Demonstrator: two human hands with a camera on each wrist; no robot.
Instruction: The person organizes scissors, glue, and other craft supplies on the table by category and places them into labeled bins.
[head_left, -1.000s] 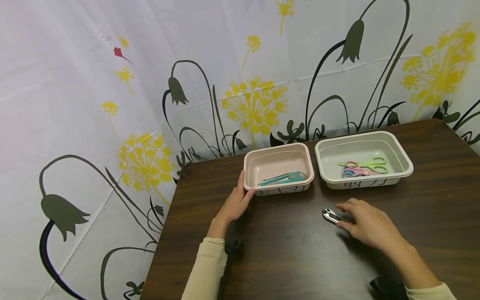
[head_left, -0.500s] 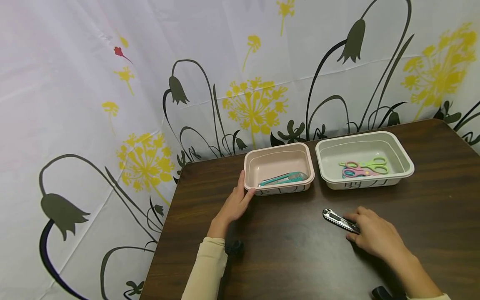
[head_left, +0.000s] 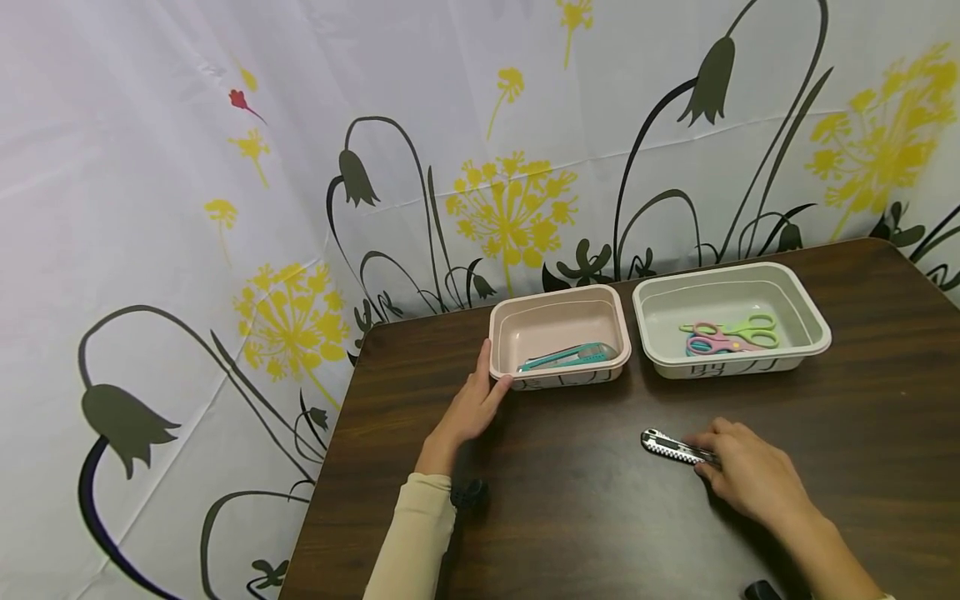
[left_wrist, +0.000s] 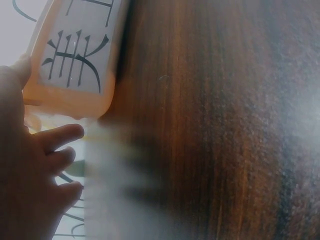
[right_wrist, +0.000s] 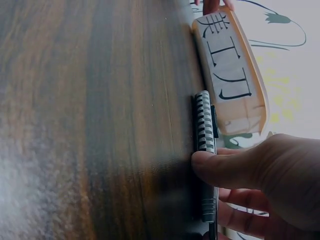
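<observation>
A silver metal utility knife (head_left: pixel 666 446) lies on the dark wooden table (head_left: pixel 570 508), in front of two trays. My right hand (head_left: pixel 722 460) pinches its near end, thumb on top in the right wrist view, where the knife (right_wrist: pixel 205 125) shows beside the right hand (right_wrist: pixel 250 180). My left hand (head_left: pixel 480 398) rests with straight fingers against the left wall of the pink tray (head_left: pixel 557 298), which holds a teal cutter (head_left: pixel 566 357). The left wrist view shows the left hand (left_wrist: pixel 35 180) beside the labelled wall of the pink tray (left_wrist: pixel 75 55).
A white tray (head_left: pixel 731 271) at the right of the pink one holds pink and green scissors (head_left: pixel 729 335). A flowered curtain (head_left: pixel 225 208) hangs behind and left of the table. The table's left edge runs close to my left arm.
My right hand has drawn back along the knife and closed its fingers on the near end. The knife has shifted slightly towards me. The left hand has stayed still.
</observation>
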